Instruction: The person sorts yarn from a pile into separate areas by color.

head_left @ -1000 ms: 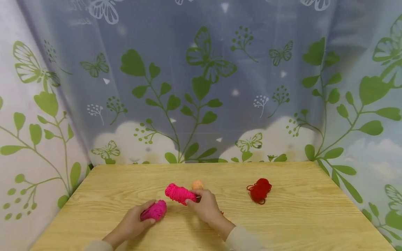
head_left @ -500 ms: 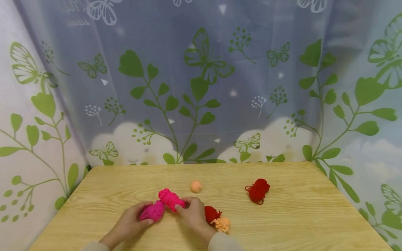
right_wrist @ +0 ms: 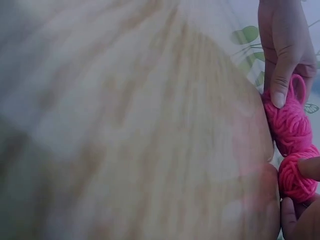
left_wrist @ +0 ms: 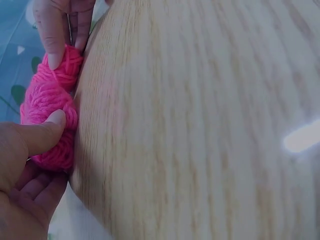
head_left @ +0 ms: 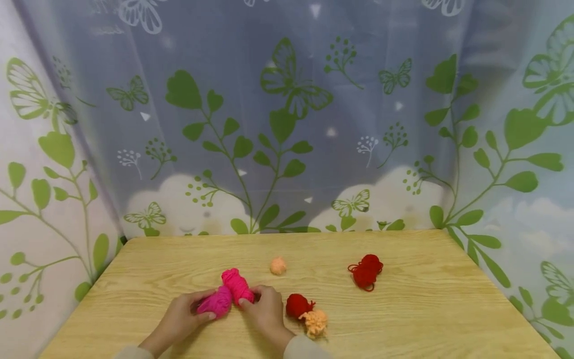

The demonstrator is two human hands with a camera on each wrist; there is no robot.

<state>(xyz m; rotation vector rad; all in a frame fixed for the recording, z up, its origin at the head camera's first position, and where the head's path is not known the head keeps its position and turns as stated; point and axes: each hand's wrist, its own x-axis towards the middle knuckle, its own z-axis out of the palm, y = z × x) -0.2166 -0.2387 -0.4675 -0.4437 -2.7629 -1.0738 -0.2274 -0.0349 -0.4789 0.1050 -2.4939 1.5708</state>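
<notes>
Two small yarn bundles touch each other at the left middle of the wooden table. My left hand grips the magenta yarn bundle between thumb and fingers; the left wrist view shows the thumb lying across its strands. In my right hand is the hot-pink yarn bundle, pinched at its near end and leaning against the magenta one. The right wrist view shows the magenta yarn above the hot-pink yarn, in contact.
Right of my right hand lie a red yarn ball and a peach yarn bundle, touching. A small peach yarn ball sits farther back. A red yarn bundle with loose loops lies at right. A printed curtain hangs behind the table.
My right hand has moved left and down, bringing the hot-pink bundle against the magenta one and turning it steeper. The red ball and peach bundle beside that hand have come into view.
</notes>
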